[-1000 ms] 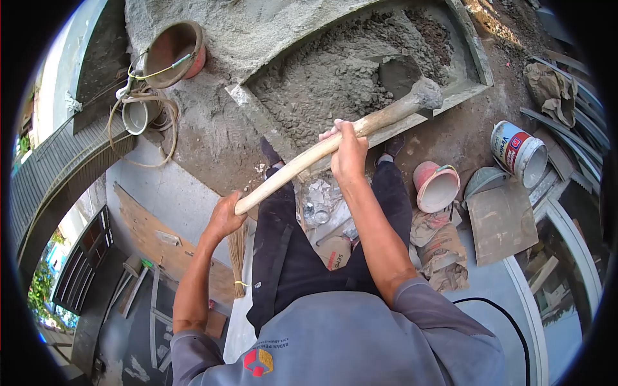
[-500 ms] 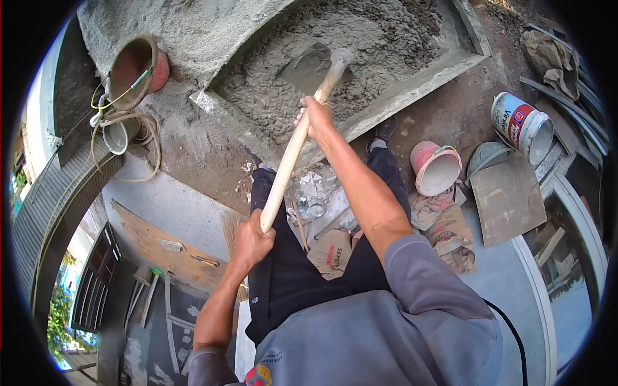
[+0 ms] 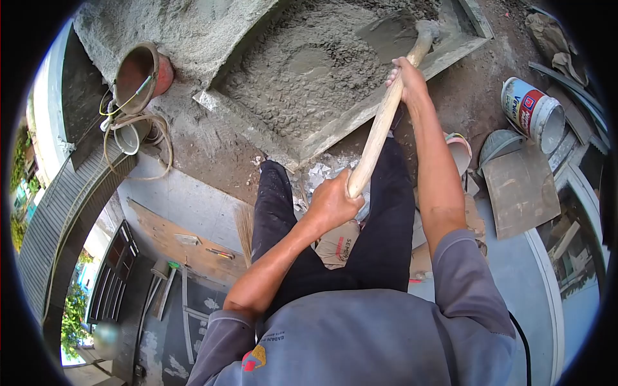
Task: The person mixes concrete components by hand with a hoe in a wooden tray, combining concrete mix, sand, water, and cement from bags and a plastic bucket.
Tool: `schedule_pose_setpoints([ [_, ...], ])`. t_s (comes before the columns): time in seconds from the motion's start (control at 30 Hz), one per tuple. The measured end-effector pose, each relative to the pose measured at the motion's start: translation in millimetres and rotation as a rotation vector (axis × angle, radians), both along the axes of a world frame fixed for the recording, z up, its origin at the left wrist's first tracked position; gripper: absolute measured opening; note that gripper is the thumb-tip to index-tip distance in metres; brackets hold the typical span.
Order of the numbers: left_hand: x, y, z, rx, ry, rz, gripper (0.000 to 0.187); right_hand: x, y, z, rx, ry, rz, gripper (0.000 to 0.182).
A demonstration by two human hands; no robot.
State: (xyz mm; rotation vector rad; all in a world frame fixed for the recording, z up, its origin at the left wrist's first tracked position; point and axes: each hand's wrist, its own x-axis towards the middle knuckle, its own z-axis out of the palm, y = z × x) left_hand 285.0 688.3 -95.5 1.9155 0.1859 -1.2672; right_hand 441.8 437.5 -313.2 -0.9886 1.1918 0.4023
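Both my hands are wrapped round the long wooden handle of a hoe (image 3: pixel 385 119). My left hand (image 3: pixel 335 201) grips the butt end, close in front of my thighs. Farther up, my right hand (image 3: pixel 408 80) holds the shaft near the head. The wide hoe blade (image 3: pixel 388 37) rests on wet grey mortar (image 3: pixel 309 71) at the right part of a shallow mixing trough, and its lower edge is hard to make out against the mix. The trough's near rim (image 3: pixel 341 134) runs in front of my feet.
Dry sand or cement (image 3: pixel 174 26) is heaped left of the trough. A red bucket (image 3: pixel 166 74) and looped hose (image 3: pixel 168 145) lie at left. At right are a paint bucket (image 3: pixel 521 103), a pink bucket (image 3: pixel 458 154) and a board (image 3: pixel 523 193). A cement bag (image 3: pixel 338 244) lies between my legs.
Both hands and the hoe have moved to the right, and the blade has shifted from the trough's middle toward its right side. The grip on the handle stays.
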Motion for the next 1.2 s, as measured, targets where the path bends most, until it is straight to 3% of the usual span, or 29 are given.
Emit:
schedule_pose_setpoints([
  [0.2, -33, 73, 43, 0.265, 0.108, -0.073, 0.033, -118, 154, -57, 0.286, 0.206, -0.084, 0.017],
  [0.33, -1, 60, 54, 0.322, 0.198, -0.114, 0.035, -124, 172, -93, 0.458, 0.254, -0.037, 0.014],
  [0.43, 18, 48, 66, 0.294, 0.179, -0.122, 0.036, -110, 159, -87, 0.497, 0.264, -0.024, 0.013],
  [0.5, 43, 51, 87, 0.274, 0.174, -0.134, 0.037, -100, 153, -75, 0.506, 0.242, -0.06, 0.012],
  [0.63, 65, 73, 161, 0.185, 0.151, -0.125, 0.036, -72, 149, 12, 0.456, 0.213, -0.095, 0.013],
  [0.77, 44, 160, 214, 0.124, 0.076, -0.131, 0.033, -67, 185, 114, 0.355, 0.017, -0.292, 0.013],
  [0.83, 5, 232, 185, 0.209, -0.006, -0.232, 0.034, -72, 229, 152, 0.292, -0.043, -0.327, 0.011],
  [0.9, -57, 313, 104, 0.307, -0.22, -0.158, 0.036, -81, 275, 141, 0.281, -0.091, -0.306, 0.012],
  [0.97, -85, 356, 25, 0.31, -0.261, -0.192, 0.032, -83, 303, 131, 0.242, -0.132, -0.227, 0.013],
  [1.07, -85, 333, -20, 0.175, -0.449, -0.102, 0.03, -68, 286, 145, 0.12, -0.289, -0.198, 0.015],
  [1.2, -25, 226, -7, -0.137, -0.411, -0.053, 0.036, 0, 186, 196, -0.074, -0.367, -0.199, 0.017],
])
